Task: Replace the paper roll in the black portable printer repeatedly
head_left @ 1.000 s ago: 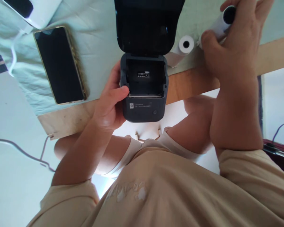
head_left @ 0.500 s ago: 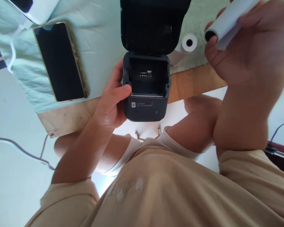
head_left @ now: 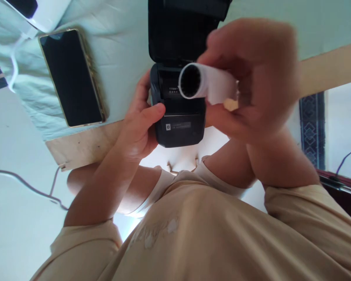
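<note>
Head view, with the black device (head_left: pixel 179 132) as landmark: farthest to its left, a grey cable (head_left: pixel 23 180) runs across the pale floor, level with a spot nearer the body than the device. Beyond the device on that side, a white appliance (head_left: pixel 51 13) with a dark panel stands on the green cloth (head_left: pixel 119 43), a white cord (head_left: pixel 15 66) beside it. Between these and the device lies a phone (head_left: pixel 71 78), dark screen up, well apart from it. Left of the device, too, runs the bare wooden edge (head_left: pixel 84 146) of the table. The left hand (head_left: pixel 142 123) grips the device's left side, thumb over the front rim. The device's lid (head_left: pixel 183 33) stands open on its far side. Over the right part of its open compartment is a white roll (head_left: pixel 222 82), hollow end toward the left, hiding that part; whether they touch cannot be told. Right of the device, the blurred right hand (head_left: pixel 257 78) has its fingers closed around the roll and blocks the tabletop behind. Farther right is a dark patterned strip (head_left: pixel 312 130).
</note>
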Motion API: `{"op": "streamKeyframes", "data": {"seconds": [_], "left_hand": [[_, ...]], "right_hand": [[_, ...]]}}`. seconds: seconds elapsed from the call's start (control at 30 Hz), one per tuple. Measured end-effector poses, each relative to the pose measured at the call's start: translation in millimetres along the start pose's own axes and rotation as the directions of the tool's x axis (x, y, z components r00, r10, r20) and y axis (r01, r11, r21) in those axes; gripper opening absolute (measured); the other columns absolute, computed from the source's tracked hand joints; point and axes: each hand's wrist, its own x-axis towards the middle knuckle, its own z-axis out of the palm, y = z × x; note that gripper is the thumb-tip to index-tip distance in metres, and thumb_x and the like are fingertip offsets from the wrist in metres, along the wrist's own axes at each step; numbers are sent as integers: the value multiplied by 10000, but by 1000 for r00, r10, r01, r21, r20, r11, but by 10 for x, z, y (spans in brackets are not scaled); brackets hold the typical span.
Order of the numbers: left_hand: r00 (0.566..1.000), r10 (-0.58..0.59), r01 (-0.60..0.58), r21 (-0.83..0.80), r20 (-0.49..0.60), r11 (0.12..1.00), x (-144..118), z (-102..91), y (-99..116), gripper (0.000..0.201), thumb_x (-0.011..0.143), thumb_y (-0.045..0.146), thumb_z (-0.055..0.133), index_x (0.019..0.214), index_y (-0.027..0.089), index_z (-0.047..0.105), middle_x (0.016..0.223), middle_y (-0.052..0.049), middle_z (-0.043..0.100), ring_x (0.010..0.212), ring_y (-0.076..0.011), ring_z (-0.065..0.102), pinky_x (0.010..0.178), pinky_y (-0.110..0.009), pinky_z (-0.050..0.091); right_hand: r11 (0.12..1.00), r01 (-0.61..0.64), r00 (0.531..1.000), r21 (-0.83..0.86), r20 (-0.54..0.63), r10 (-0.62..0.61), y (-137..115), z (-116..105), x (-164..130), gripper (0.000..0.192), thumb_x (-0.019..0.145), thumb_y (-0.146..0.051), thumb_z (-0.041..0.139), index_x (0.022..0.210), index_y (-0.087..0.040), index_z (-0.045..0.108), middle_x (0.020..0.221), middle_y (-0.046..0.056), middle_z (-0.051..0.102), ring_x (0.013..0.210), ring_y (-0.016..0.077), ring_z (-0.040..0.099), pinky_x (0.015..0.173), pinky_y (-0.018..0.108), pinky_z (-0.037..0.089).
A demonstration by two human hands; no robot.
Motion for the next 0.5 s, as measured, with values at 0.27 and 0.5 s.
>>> {"op": "streamKeyframes", "data": {"seconds": [0.27, 0.5], "left_hand": [[1000, -1, 1, 34, -20, 999, -25, -46, -52, 595, 808, 396, 850, 1357, 374, 620, 1276, 15, 764, 1385, -309, 673, 1055, -433, 648], [1000, -27, 27, 11, -7, 1000, -61, -62, -47, 634, 812, 363, 853, 1391, 376, 598, 1117, 11, 774, 1267, -287, 748, 1019, -402, 646]], "right_hand": [[916, 71, 997, -395, 62, -51, -84, 104, 177, 455, 752, -139, 581, 1188, -269, 597, 1175, -11, 745, 1077, 199, 742, 877, 356, 583], [937, 238, 965, -256, -49, -259, 22, 205, 141, 135, 857, -101, 586, 881, -234, 594, 1092, -51, 784, 1085, 175, 748, 894, 358, 572]]}}
